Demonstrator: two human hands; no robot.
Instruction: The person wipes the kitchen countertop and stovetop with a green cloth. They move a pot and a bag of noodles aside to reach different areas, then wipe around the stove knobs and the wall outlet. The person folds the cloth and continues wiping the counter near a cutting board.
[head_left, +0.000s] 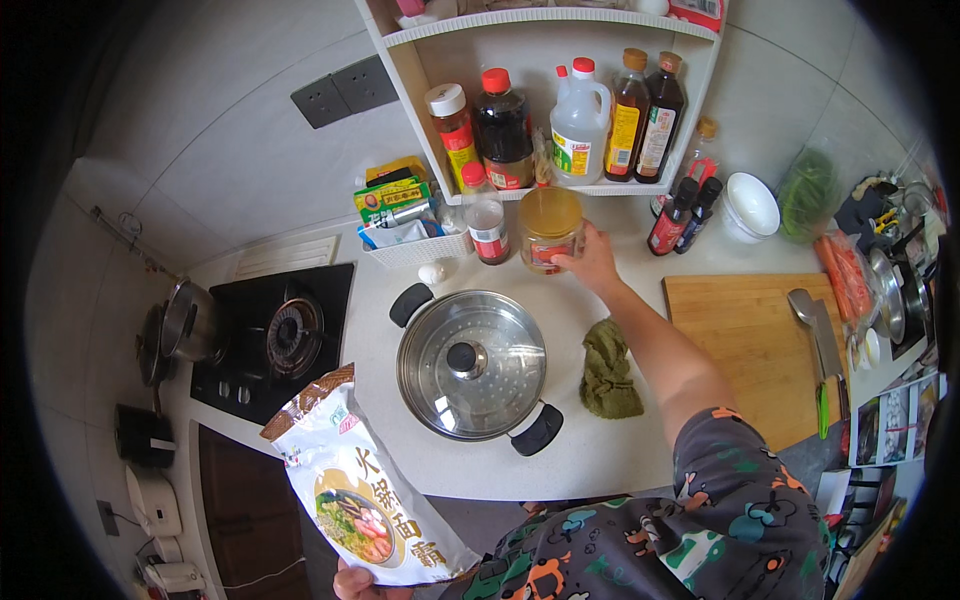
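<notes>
My left hand (367, 586) grips the bottom of a white plastic food packet (360, 480) with a brown top edge, a picture of a noodle bowl and printed writing. The packet is tilted in front of the counter edge. My right hand (595, 261) is wrapped around the lower right side of a glass jar (541, 257) with a yellow lid, its thumb across the front. The jar stands on the counter before the shelf. Below it sits a steel pot (401, 375) under a glass lid (502, 352) with a black knob; perforations show through the glass.
A gas hob (255, 330) is at left. Around the jar are a red-capped bottle (486, 217), a garlic bulb (431, 274), a packet basket (420, 251) and a bottle shelf (517, 191). A green cloth (609, 371) lies right, beyond it a cutting board (739, 360) with a knife (826, 337).
</notes>
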